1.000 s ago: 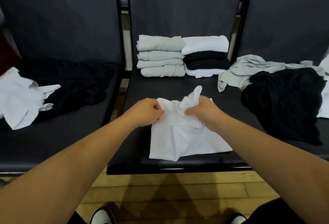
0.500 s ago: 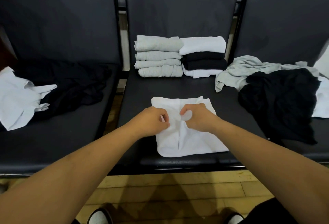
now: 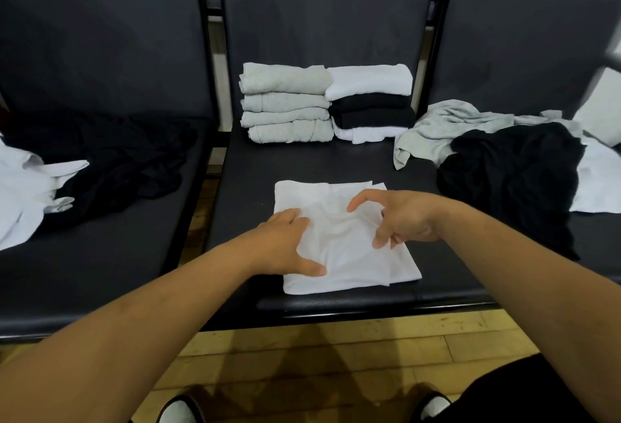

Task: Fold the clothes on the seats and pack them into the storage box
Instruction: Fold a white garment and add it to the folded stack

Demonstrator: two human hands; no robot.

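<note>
Head view: the folded white cloth garment lies flat near the front edge of the middle black padded seat. The left grip, a bare hand, is released, with fingers spread and pressing on the garment's left part. The right grip arches over its right part with curled fingers, fingertips on the cloth; whether it pinches fabric I cannot tell. Behind, a stack of four folded light-grey garments touches a stack of folded white and black garments. A crumpled black garment lies on the right seat.
</note>
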